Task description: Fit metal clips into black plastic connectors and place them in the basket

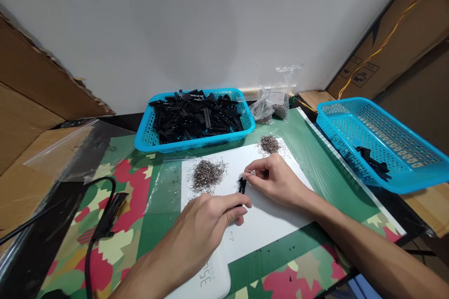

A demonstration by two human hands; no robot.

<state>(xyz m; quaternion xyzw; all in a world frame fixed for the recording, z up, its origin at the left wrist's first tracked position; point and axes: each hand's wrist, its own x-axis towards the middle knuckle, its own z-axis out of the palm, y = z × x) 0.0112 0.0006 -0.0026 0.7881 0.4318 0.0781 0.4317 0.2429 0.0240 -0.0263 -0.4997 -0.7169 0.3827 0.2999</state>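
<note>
My left hand [213,217] is closed around the lower end of a small black plastic piece [242,184], above a white paper sheet [259,224]. At the top end of that piece, my right hand [275,177] pinches with thumb and index finger; whatever lies between those fingertips is too small to make out. Left of the hands, a pile of small metal springs or clips [207,174] rests on the paper. A smaller pile of similar metal parts [269,144] sits behind my right hand.
A blue basket [196,144] full of black pieces stands at the back. Another blue basket [403,182] at the right holds a few. Plastic bags of metal parts [279,108] lie behind. A white device [210,275] and black cable [87,261] are near the front.
</note>
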